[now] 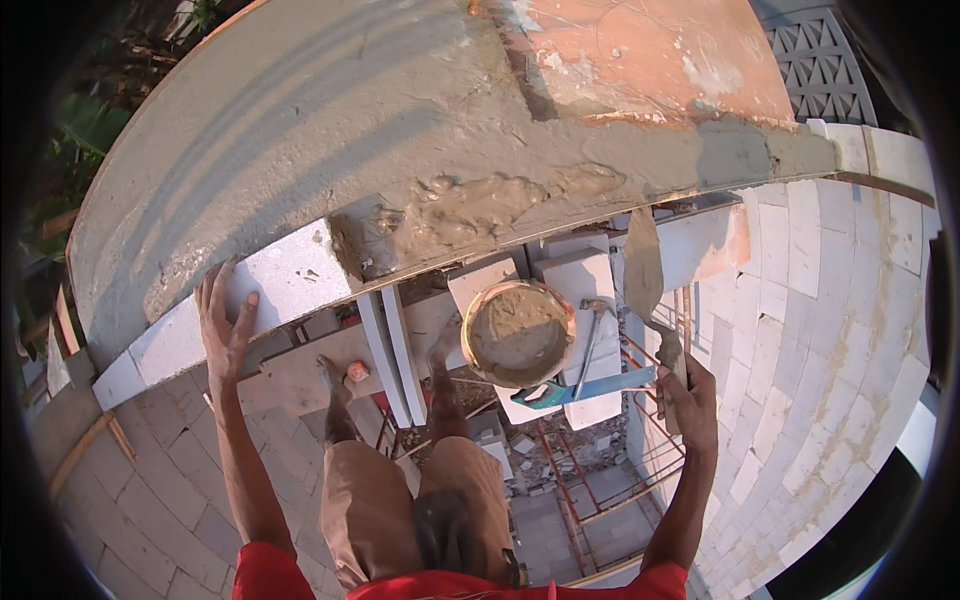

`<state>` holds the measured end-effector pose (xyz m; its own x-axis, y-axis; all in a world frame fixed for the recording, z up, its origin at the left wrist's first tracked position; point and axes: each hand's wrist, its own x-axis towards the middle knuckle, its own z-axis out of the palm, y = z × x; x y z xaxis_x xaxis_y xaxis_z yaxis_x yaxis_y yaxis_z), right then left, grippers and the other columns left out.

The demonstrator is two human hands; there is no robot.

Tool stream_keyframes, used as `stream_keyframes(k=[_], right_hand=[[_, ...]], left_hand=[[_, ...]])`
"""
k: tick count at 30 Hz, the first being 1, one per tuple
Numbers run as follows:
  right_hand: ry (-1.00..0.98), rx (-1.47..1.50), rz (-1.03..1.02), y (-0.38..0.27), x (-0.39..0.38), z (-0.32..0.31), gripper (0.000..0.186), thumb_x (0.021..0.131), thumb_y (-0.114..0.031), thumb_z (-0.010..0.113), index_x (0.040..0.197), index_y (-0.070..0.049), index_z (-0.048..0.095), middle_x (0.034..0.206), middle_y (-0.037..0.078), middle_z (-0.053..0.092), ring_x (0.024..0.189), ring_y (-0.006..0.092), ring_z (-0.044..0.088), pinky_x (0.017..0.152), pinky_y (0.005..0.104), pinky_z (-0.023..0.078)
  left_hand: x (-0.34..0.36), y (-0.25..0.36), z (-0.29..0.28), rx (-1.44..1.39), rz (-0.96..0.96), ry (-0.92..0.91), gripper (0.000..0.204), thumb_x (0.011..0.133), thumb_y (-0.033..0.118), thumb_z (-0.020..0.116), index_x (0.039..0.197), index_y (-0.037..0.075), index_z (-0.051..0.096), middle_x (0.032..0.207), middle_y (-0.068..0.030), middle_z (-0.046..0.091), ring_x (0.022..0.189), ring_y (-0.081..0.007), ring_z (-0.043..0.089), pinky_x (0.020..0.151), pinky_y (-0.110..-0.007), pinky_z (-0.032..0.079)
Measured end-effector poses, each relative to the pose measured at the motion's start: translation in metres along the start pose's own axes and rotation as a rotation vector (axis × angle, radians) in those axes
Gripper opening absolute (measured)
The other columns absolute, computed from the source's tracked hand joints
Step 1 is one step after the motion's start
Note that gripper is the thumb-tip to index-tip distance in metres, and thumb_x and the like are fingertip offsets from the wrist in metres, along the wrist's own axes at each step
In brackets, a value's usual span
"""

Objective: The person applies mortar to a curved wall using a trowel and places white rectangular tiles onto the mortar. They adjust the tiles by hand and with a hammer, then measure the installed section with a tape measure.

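Observation:
My left hand (225,325) lies open on the near face and edge of a white block (290,268), thumb apart from the fingers. The block sits at the front edge of a mortar-covered slab. Beside its right end, wet grey mortar (480,205) lies in a lumpy heap along the edge. In my right hand (688,400) is the handle of a trowel (642,265), its long blade coated with mortar and pointing away from me. Below, between my hands, stands a round bucket (468,345) of mortar.
Right of the bucket, a hammer (590,345) and a handsaw (545,395) with a teal handle lie on white blocks. Boards (310,375) support my feet above a lower floor. Scaffold rods (570,500) rise at the right. A block wall (800,330) curves along the right side.

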<state>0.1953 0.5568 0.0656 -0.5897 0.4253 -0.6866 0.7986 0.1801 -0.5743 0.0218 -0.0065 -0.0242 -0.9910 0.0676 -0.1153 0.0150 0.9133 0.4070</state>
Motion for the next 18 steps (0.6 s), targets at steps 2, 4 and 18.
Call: stream_keyframes(k=[2, 4, 18], right_hand=[[0.013, 0.071, 0.069, -0.002, -0.001, 0.002, 0.020, 0.096, -0.020, 0.066, 0.100, 0.000, 0.064, 0.068, 0.000, 0.057, 0.053, 0.0078, 0.053, 0.047, 0.0257, 0.042], [-0.016, 0.074, 0.036, -0.009, 0.012, 0.004, 0.021, 0.098, -0.023, 0.065, 0.098, -0.002, 0.063, 0.068, -0.001, 0.055, 0.052, 0.0074, 0.052, 0.047, 0.0252, 0.043], [-0.160, -0.800, -0.667, -0.049, -0.001, 0.089, 0.046, 0.094, -0.025, 0.064, 0.126, 0.006, 0.053, 0.083, 0.018, 0.066, 0.071, 0.0341, 0.070, 0.065, 0.0471, 0.054]], left_hand=[[0.001, 0.000, 0.001, -0.007, 0.012, 0.005, 0.058, 0.093, 0.037, 0.067, 0.142, 0.009, 0.055, 0.141, -0.0176, 0.051, 0.133, -0.0363, 0.044, 0.112, -0.048, 0.037], [0.001, 0.000, 0.001, -0.006, 0.032, 0.012, 0.058, 0.093, 0.037, 0.066, 0.142, 0.009, 0.055, 0.141, -0.0175, 0.051, 0.133, -0.0365, 0.044, 0.112, -0.048, 0.037], [-0.002, 0.003, 0.000, -0.005, 0.012, 0.008, 0.057, 0.094, 0.037, 0.065, 0.143, 0.011, 0.055, 0.143, -0.0168, 0.051, 0.136, -0.0359, 0.042, 0.114, -0.050, 0.034]])
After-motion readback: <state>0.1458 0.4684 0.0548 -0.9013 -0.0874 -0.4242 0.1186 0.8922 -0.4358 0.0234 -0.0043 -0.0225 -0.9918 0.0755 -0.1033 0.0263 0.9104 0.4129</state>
